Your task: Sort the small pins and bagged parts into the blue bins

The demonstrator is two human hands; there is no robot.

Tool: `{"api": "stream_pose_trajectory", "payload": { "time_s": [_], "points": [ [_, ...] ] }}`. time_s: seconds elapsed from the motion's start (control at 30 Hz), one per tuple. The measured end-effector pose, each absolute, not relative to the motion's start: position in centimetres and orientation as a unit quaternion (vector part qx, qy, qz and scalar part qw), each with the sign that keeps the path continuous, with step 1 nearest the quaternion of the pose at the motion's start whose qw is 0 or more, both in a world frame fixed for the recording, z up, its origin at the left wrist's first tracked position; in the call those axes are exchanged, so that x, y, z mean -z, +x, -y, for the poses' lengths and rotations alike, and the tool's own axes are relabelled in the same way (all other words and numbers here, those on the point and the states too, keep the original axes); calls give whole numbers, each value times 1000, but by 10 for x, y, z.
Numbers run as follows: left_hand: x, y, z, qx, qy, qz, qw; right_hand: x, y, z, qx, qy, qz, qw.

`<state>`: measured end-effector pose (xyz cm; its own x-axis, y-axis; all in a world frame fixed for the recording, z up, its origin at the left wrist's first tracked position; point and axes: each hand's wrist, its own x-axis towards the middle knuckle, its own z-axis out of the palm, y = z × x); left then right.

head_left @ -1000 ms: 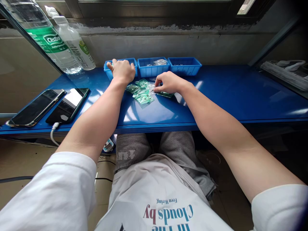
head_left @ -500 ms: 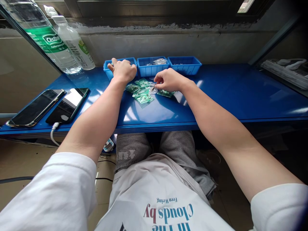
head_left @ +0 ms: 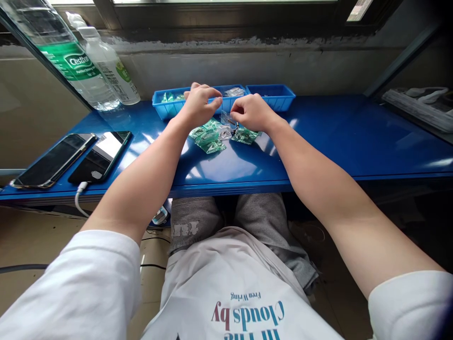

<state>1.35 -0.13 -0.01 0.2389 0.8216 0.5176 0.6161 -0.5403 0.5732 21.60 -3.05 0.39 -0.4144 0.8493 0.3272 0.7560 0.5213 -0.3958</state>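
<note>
My left hand hovers in front of the left and middle trays, its fingers apart and nothing visible in them. My right hand is closed in a pinch over the blue tabletop, at the edge of a small clear plastic bag with something dark in it. Beneath and between the hands lie several green circuit boards in clear packets. Another green board packet lies just below my right hand. A clear packet with small metallic parts sits between them.
Three blue trays stand in a row at the back: the left tray holds green packets, the middle tray clear packets, the right tray small parts. Two phones and two bottles are at the left. A cable hangs over the edge.
My left hand has come out of the left tray and moved right, toward my right hand. My right hand has lifted slightly, and the clear bag now shows at its fingertips.
</note>
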Motion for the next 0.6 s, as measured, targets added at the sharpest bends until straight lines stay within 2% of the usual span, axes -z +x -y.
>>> {"api": "stream_pose_trajectory", "payload": {
  "time_s": [0.13, 0.23, 0.43, 0.6],
  "points": [
    [3, 26, 11, -402, 796, -363, 268, -7, 215, 30, -77, -506, 812, 279],
    [4, 29, 14, -400, 784, -343, 328, -9, 214, 30, -80, -518, 791, 315],
    [8, 29, 6, -419, 762, -357, 340, -5, 214, 28, -131, -502, 770, 371],
    [8, 29, 1, -441, 744, -368, 341, -6, 213, 31, -175, -498, 773, 352]
  ]
}}
